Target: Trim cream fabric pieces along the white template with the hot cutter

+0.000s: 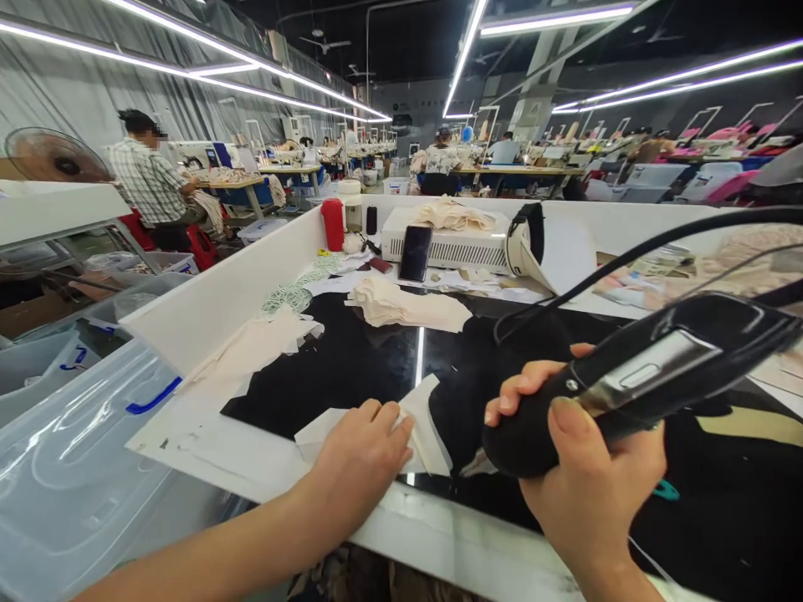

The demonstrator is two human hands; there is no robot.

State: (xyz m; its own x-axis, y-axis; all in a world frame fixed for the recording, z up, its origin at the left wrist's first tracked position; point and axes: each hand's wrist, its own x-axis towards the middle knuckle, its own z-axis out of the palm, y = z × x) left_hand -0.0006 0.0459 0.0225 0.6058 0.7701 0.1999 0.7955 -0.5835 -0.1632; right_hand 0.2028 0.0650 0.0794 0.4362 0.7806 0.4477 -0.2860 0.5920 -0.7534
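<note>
While I lean over the glossy black table [351, 359], its white side wall [232, 288] runs along my left, and clear plastic bins [69, 468] sit just outside that wall. At the far end of the table stands a white machine [455, 244] with a dark phone [415, 252] leaning against its front and a red bottle [332, 224] to its left. Nearer to me lies a stack of cream fabric pieces [405, 306], with more pale pieces [263, 343] beside the wall. My right hand [586, 477] is wrapped tight around a black corded hand tool [633, 376], thumb on top, its metal tip [475, 465] pointing down toward the white fabric piece [423, 426] that lies flat on the table in front of me. My left hand [357, 456] lies open and flat, fingers [392, 418] pressing down on that piece, gripping nothing.
</note>
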